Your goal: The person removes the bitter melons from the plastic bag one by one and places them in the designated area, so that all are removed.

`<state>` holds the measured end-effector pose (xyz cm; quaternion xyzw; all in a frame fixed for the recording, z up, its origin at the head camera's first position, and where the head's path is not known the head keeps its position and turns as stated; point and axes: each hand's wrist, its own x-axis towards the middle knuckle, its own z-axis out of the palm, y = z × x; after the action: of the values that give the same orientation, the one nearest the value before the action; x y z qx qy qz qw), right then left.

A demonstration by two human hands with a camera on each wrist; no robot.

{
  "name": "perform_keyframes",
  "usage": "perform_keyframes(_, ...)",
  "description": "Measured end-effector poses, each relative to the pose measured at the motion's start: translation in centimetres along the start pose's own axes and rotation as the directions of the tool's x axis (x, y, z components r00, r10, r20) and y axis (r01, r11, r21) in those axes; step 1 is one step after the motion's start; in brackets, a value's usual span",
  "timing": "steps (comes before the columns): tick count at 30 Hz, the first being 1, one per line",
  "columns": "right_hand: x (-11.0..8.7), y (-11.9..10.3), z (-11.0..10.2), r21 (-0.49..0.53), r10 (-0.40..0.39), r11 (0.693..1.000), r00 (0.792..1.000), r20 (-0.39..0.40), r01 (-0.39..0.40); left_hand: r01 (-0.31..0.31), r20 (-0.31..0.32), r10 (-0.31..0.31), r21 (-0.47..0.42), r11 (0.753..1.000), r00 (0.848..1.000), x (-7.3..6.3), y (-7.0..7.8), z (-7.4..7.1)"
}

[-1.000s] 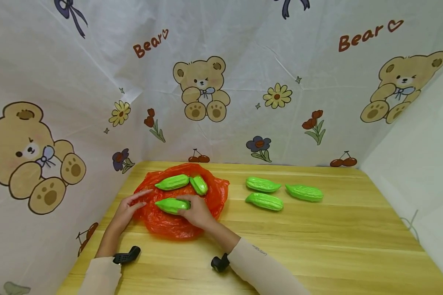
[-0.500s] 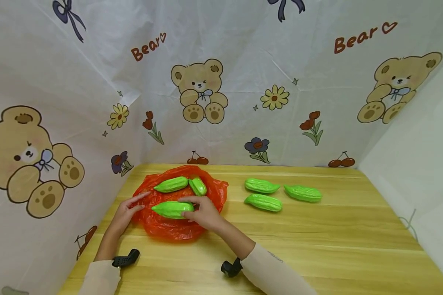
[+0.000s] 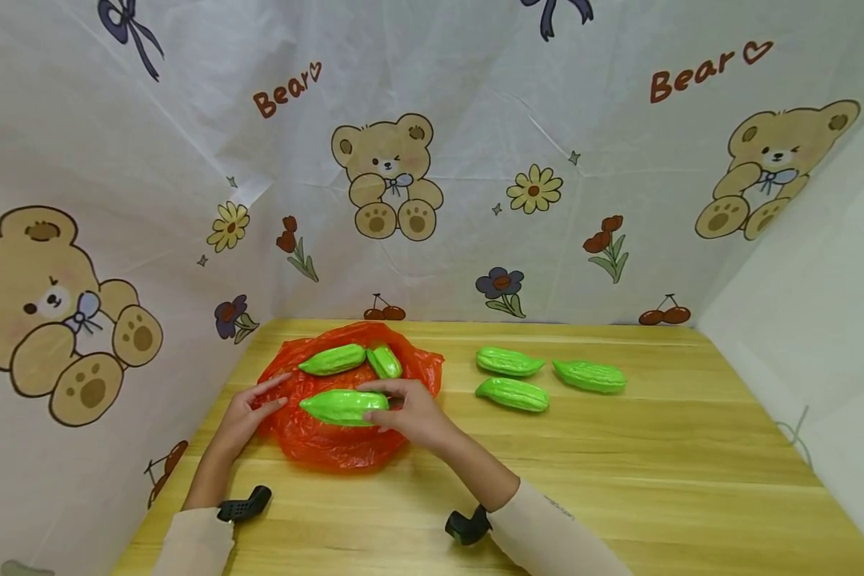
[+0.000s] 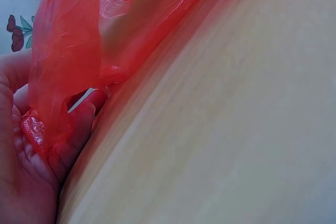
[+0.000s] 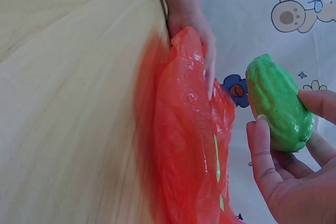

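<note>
My right hand (image 3: 414, 412) holds a bright green, ridged bitter melon (image 3: 342, 407) by its blunt end, thumb on one side and fingers on the other. In the right wrist view the bitter melon (image 5: 275, 103) is raised above the red plastic bag (image 5: 184, 129). At the bag's left edge is my left hand (image 3: 239, 416), thumb and forefinger spread apart over the rim. The left wrist view has the bag's film (image 4: 68, 40) running down between that hand's thumb and fingers. Two more bitter melons (image 3: 334, 360) (image 3: 385, 362) lie on the spread bag behind the held one.
Three bitter melons (image 3: 510, 362) (image 3: 513, 394) (image 3: 589, 376) lie on the wooden table (image 3: 619, 480) right of the bag. A white cloth (image 3: 461, 120) printed with bears and flowers hangs behind and to the left. Black cameras (image 3: 245, 506) sit on both wrists.
My right hand has drawn back to the right and up, lifting the bitter melon off the bag. The left hand stays at the bag's edge. The view has shifted slightly.
</note>
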<state>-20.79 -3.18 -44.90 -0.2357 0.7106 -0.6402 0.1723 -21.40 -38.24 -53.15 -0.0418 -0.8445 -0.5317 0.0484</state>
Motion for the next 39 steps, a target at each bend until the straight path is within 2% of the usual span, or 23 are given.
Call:
perform_keyframes(5,-0.7,-0.5,-0.5,0.024,-0.016,1.0,1.0,0.023,0.015,0.013,0.002,-0.013,-0.014,1.0,1.0,-0.2,0.3,-0.1)
perform_keyframes(12,-1.3,-0.3,-1.4,0.046,-0.002,0.999,1.0,0.02,0.001,0.023,0.026,-0.022,-0.033,0.999,0.999,-1.0,3.7,0.0)
perform_keyframes(23,-2.4,-0.7,-2.6,0.046,-0.015,0.999,1.0,0.023,0.014,0.012,0.024,-0.011,-0.046,0.999,1.0,-1.0,3.5,0.0)
perform_keyframes(29,-2.8,-0.9,-3.4,0.074,0.005,0.997,1.0,0.019,-0.007,-0.002,0.021,0.003,-0.03,1.0,1.0,-1.0,3.3,0.1)
perform_keyframes(32,-3.1,-1.0,-3.8,0.095,0.02,0.995,1.0,0.021,-0.022,-0.005,0.015,0.005,-0.036,0.999,1.0,-0.6,2.6,0.0)
perform_keyframes(39,-3.9,-1.5,-4.8,0.1,0.032,0.994,0.999,0.016,-0.034,-0.002,0.003,0.002,-0.025,1.0,1.0,0.3,-0.3,0.0)
